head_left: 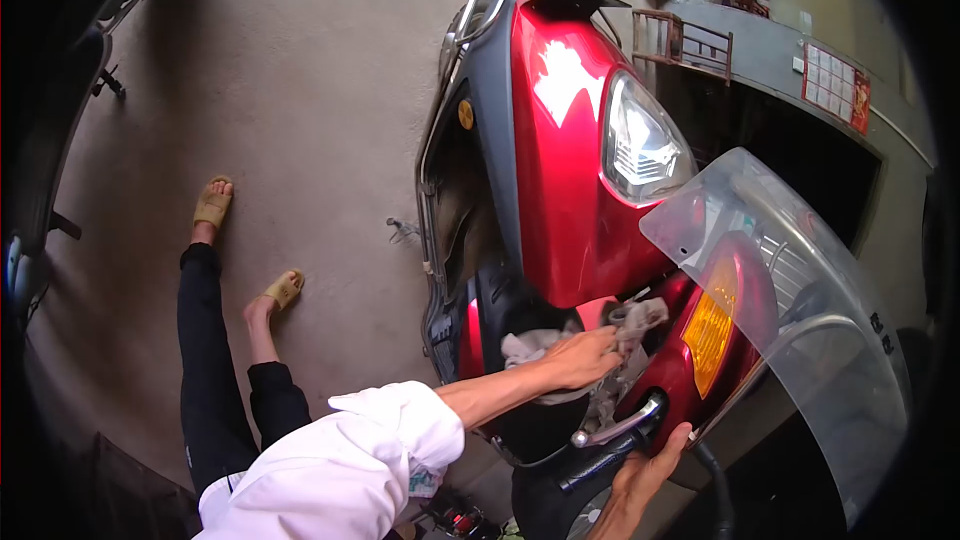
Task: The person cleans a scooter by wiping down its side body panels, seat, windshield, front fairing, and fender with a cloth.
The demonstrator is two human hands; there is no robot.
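Observation:
My left hand (585, 358), at the end of a white sleeve, is closed on a crumpled grey cloth (638, 322). The cloth lies against the red scooter (590, 240), between its front panel and the handlebar cover. Lower right, my right hand (645, 475) is around the handlebar (600, 465), beside the black grip and the silver brake lever (620, 425). Its fingers are partly hidden. Above it is the orange turn signal (710, 333).
A clear windshield (790, 310) curves over the right side. Slippered feet (213, 202) stand on the concrete floor (320, 120). Dark vehicle parts (60, 130) line the left edge. Upper right are a wooden rack (705, 48) and a wall calendar (832, 83).

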